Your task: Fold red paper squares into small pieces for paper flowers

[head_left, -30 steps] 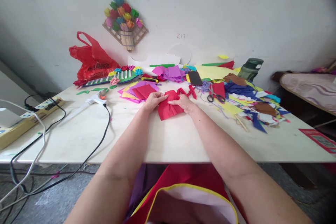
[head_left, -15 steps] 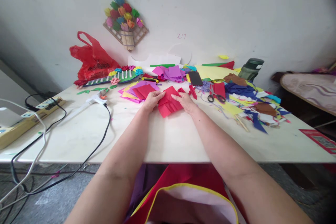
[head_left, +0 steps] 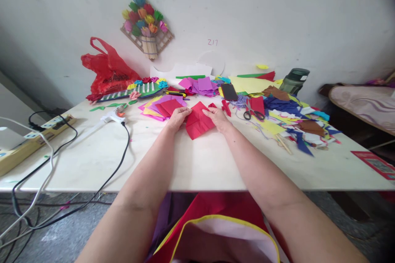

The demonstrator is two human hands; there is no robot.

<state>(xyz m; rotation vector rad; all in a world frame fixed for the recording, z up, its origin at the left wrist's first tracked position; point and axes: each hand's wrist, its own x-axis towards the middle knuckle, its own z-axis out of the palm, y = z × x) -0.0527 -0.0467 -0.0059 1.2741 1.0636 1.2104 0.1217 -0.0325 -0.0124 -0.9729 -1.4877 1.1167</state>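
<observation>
Between my hands is a creased square of red crepe paper (head_left: 199, 122), held a little above the white table with one corner toward me. My left hand (head_left: 180, 118) pinches its left corner between thumb and fingers. At the opposite corner my right hand (head_left: 218, 118) grips it, thumb on top and fingers mostly hidden underneath. Just beyond my left hand lies a fanned stack of coloured paper squares (head_left: 154, 107), yellow, purple and red. Small red paper pieces (head_left: 226, 107) rest beyond my right hand.
Scissors (head_left: 254, 114), a phone (head_left: 229, 92) and a heap of paper scraps (head_left: 304, 125) lie to the right, with a green bottle (head_left: 294, 81) behind. At left are a glue gun (head_left: 113, 116) with its cord, a power strip (head_left: 37, 141) and a red plastic bag (head_left: 108, 68).
The red paper is spread flatter and its folded lower part has opened out. My hands have barely shifted and keep their hold.
</observation>
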